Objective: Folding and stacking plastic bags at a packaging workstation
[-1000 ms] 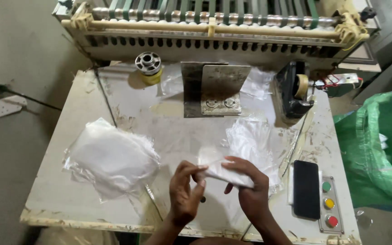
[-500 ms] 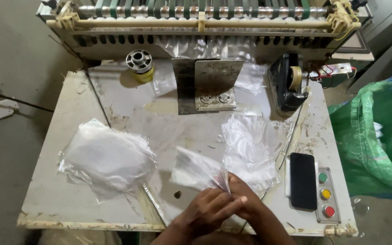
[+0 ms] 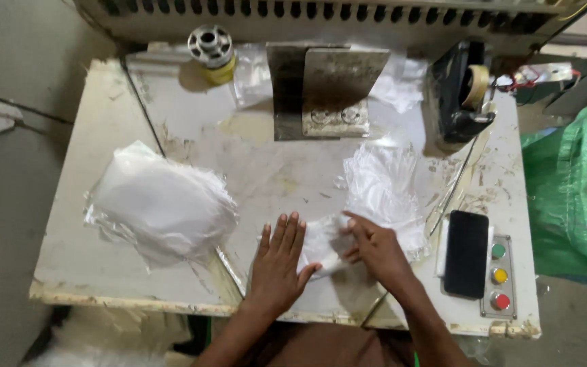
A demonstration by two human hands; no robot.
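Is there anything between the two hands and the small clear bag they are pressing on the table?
Nothing visible: the left hand and right hand both rest directly on the small clear bag.

Count from where I stand: two hands of mine on the table, my left hand (image 3: 276, 261) and my right hand (image 3: 375, 248), both laid on one small packed bag (image 3: 322, 243). Two heaps of clear plastic bags: one stack (image 3: 161, 207) at my left, one looser pile (image 3: 382, 183) at my right; sheets in each too many and too thin to count. One black phone (image 3: 467, 253). Three round buttons on the control box: one green (image 3: 498, 251), one yellow (image 3: 499, 276), one red (image 3: 500, 302). One tape roll (image 3: 475, 85) on its dispenser. One metal spool (image 3: 210, 44). One steel plate (image 3: 324, 88).
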